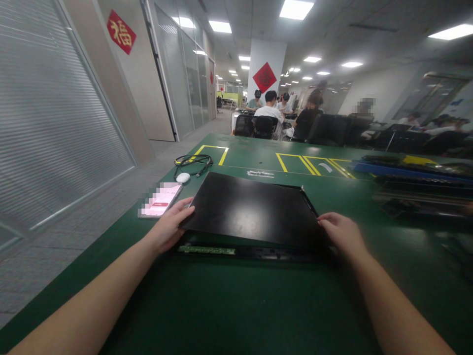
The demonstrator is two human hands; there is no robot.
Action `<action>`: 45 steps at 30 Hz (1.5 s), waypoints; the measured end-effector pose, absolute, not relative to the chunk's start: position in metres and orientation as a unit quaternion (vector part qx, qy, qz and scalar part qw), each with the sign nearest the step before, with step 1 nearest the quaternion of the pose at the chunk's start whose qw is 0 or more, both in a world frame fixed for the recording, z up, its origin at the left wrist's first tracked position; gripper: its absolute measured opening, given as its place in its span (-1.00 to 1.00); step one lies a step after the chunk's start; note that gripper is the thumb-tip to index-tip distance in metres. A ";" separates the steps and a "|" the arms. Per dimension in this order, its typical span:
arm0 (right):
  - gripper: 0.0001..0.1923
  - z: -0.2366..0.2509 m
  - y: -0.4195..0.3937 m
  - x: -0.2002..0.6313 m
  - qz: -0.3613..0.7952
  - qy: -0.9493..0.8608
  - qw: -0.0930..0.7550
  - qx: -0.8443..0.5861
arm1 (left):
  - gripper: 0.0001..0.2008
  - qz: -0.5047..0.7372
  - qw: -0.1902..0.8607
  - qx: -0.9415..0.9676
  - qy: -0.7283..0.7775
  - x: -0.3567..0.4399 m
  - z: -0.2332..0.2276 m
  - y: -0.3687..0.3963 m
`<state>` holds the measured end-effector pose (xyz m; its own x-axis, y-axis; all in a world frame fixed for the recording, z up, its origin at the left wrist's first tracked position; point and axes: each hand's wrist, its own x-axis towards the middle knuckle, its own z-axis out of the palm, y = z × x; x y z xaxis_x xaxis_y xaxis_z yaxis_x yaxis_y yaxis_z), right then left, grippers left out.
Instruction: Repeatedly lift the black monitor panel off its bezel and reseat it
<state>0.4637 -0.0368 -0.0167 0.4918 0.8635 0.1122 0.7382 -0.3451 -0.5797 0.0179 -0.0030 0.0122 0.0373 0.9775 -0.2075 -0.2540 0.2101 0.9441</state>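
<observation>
A glossy black flat panel (pixel 254 209) is held tilted over a thin black frame (pixel 273 254), its near edge raised. Along the frame's near side runs a narrow green circuit board (pixel 207 250). My left hand (pixel 172 224) grips the panel's left edge, thumb on top and fingers partly hidden beneath. At the opposite edge my right hand (pixel 342 231) is closed, pinching the panel's right side near the frame's corner. Some right fingertips are hidden.
The green table (pixel 236 305) bears yellow tape marks (pixel 290 155). A phone (pixel 160 199), a white round object (pixel 183 178) and a coiled black cable (pixel 192 160) lie at left. Stacked dark panels (pixel 424 192) stand at right. Several people sit beyond.
</observation>
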 end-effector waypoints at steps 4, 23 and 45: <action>-0.78 -0.020 -0.036 0.466 0.091 -0.499 0.289 -0.811 | -0.67 0.506 0.608 0.386 0.475 0.018 0.011 -0.003; -0.73 -0.023 -0.035 0.469 0.130 -0.498 0.327 -0.792 | -0.68 0.505 0.624 0.356 0.478 0.016 0.012 -0.001; -0.59 -0.037 -0.024 0.481 0.165 -0.535 0.242 -0.792 | -0.69 0.527 0.617 0.332 0.480 0.019 0.011 0.001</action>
<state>0.4811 -0.0243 -0.0374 0.3721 0.9282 -0.0026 0.7687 -0.3098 -0.5595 0.0194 0.0013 0.0114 -0.0174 0.9700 -0.2424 -0.3318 0.2231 0.9166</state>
